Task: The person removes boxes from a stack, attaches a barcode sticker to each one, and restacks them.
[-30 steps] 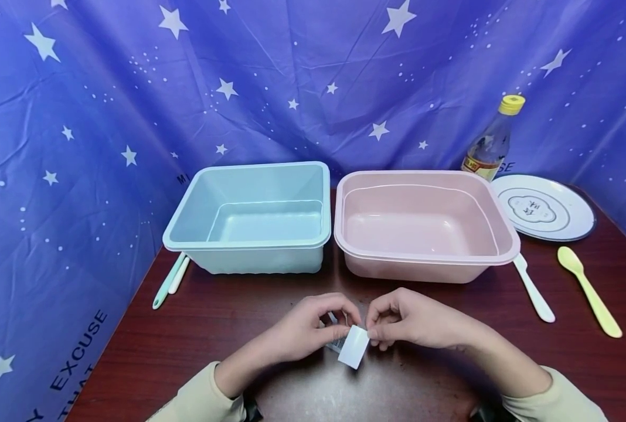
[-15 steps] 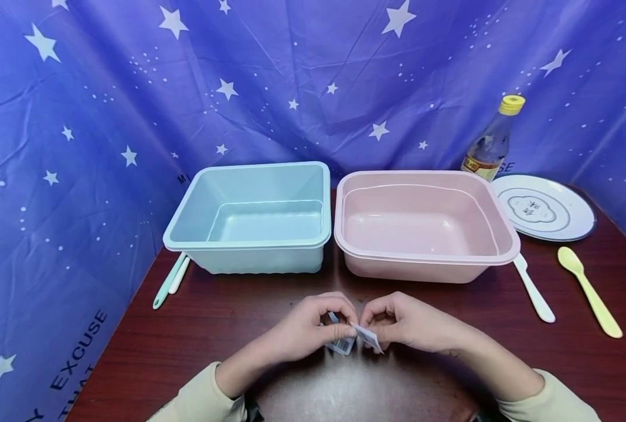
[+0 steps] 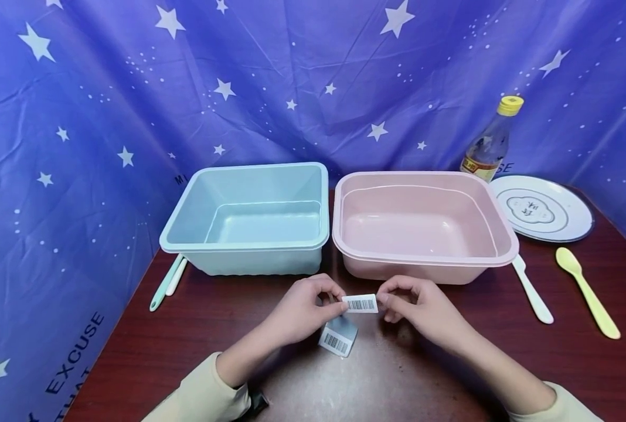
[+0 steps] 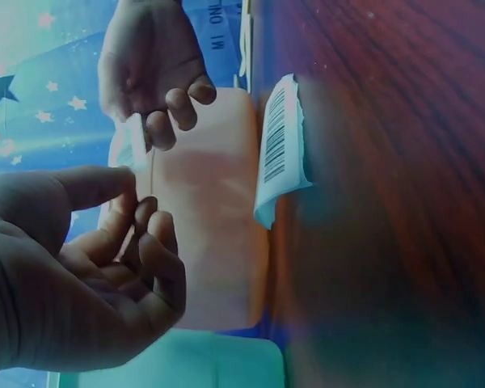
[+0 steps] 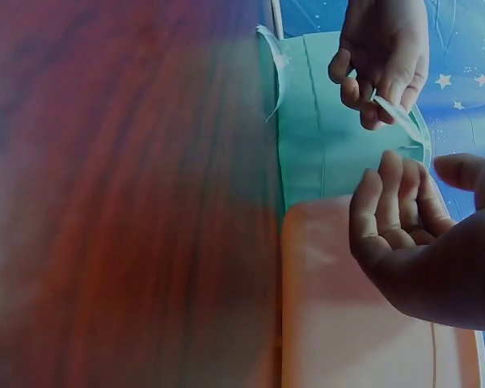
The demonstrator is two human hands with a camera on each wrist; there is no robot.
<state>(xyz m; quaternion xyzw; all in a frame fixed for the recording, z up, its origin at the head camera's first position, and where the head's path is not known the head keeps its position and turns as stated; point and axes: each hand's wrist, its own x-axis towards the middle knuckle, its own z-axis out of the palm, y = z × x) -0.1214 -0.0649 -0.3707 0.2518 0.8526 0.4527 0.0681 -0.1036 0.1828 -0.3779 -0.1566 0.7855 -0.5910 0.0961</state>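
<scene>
Between thumb and index finger, my left hand [image 3: 309,308] pinches a small white barcode label [image 3: 360,303], its printed side facing the head camera. Close by the label's right end are the fingertips of my right hand [image 3: 421,302]. In the right wrist view a narrow gap shows between the label's end and that hand, whose fingers are loosely bent. Below the left hand is a second barcode label [image 3: 337,337], pale grey-blue with a white printed strip. From the left wrist view this second label [image 4: 280,141] looks curled, standing apart from both hands.
Behind the hands stand a light blue basin [image 3: 260,249] and a pink basin [image 3: 424,261]. Two utensil handles [image 3: 167,284] stick out at left. On the right lie a white knife [image 3: 533,293], a yellow spoon [image 3: 587,293] and a plate [image 3: 571,211], with a yellow-capped bottle [image 3: 489,146] behind.
Both hands have moved slightly away from the body and apart. The held label has turned so its barcode shows, and the second label beneath has come into fuller view.
</scene>
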